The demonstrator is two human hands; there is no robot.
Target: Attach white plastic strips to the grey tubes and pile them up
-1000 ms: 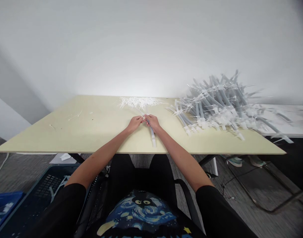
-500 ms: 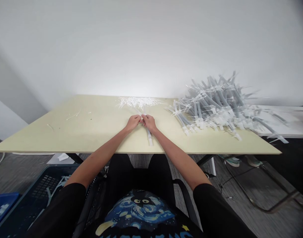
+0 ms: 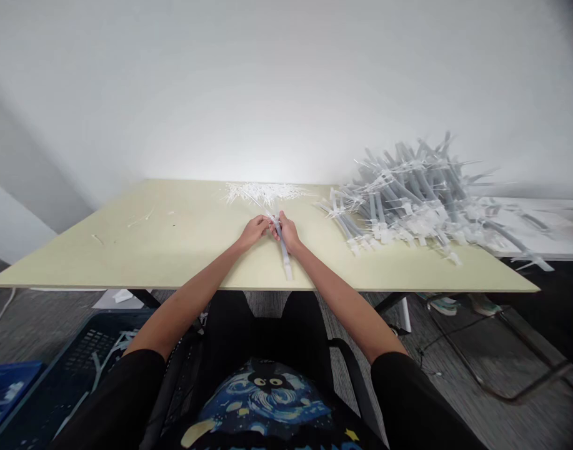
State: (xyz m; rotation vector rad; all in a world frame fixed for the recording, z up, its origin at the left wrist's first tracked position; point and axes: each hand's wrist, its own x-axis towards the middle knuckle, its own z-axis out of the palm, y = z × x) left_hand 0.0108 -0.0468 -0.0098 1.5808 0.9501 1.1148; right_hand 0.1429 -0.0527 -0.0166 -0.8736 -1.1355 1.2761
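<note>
Pale bench [image 3: 192,250]: more of grey tube [image 3: 284,251] just got uncovered, handling seemingly unfinished. Gripped by right hand [image 3: 290,233]; hold of left hand [image 3: 255,230] couldn't be told tbh.

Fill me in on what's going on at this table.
A seated person is working with both hands on a grey tube over a pale yellow table. The right hand holds the tube, while the left hand is right beside it; its exact grip is too small to make out. Thin white strips lie scattered beyond the hands, and a large heap of similar tubes sits to the right.
</note>
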